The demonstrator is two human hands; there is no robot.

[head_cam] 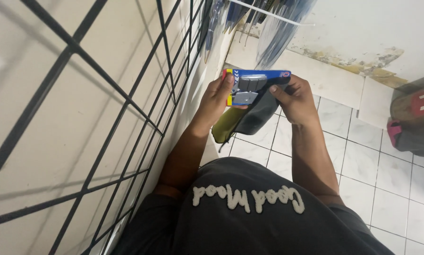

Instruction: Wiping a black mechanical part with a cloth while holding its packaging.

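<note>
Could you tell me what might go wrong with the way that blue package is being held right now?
The blue blister pack is pinched only at its edges by the left hand and right hand, so it might slip onto the tiled floor. The dark cloth hanging beneath could also drop.

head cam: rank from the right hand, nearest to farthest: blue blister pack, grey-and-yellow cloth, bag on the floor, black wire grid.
From the right hand:
1. Blue blister pack: held in it, the left hand gripping the other edge.
2. Grey-and-yellow cloth: hangs just below the pack, beside the hand.
3. Bag on the floor: far right, on the tiles.
4. Black wire grid: left, against the wall.
Bag and grid are too close to call.
</note>
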